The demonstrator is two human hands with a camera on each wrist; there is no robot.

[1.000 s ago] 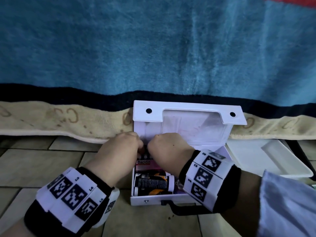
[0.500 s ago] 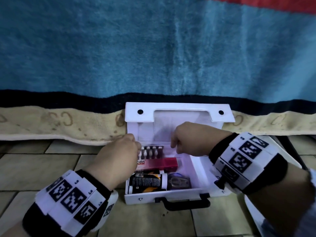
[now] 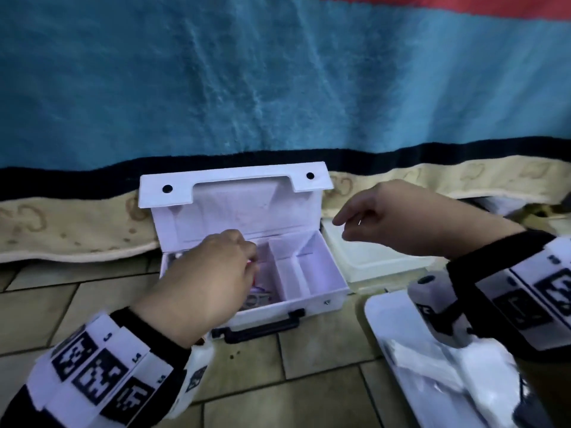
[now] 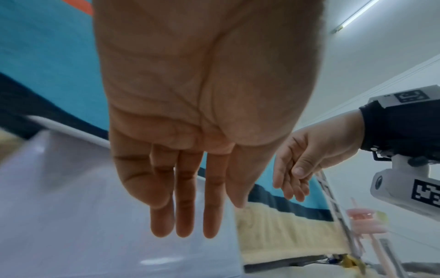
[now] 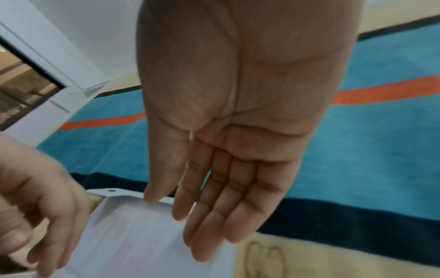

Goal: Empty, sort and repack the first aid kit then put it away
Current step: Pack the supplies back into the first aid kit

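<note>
The white first aid kit [image 3: 312, 291] stands open on the tiled floor, its lid [image 3: 234, 208] leaning back against the bed. My left hand [image 3: 250, 264] reaches into the kit's left compartment and hides most of what lies there. Only a bit of red and a pair of scissors [image 3: 258, 299] show beside it. Seen from the left wrist, the left hand [image 4: 209, 220] has straight fingers and holds nothing. My right hand [image 3: 338, 225] hovers to the right of the kit. From the right wrist, the right hand [image 5: 181, 216] is flat and empty. The kit's two right compartments [image 3: 304, 273] look bare.
A white tray [image 3: 377, 257] sits on the floor just right of the kit, under my right hand. Nearer me on the right lies a second white tray [image 3: 389, 322] with clear packets. A blue blanket [image 3: 278, 88] hangs over the bed behind. The kit's black handle [image 3: 256, 327] faces me.
My right hand has left the kit and swung right over the white tray, its fingers now straight. My left hand has gone further into the left compartment, covering the bottle and red box.
</note>
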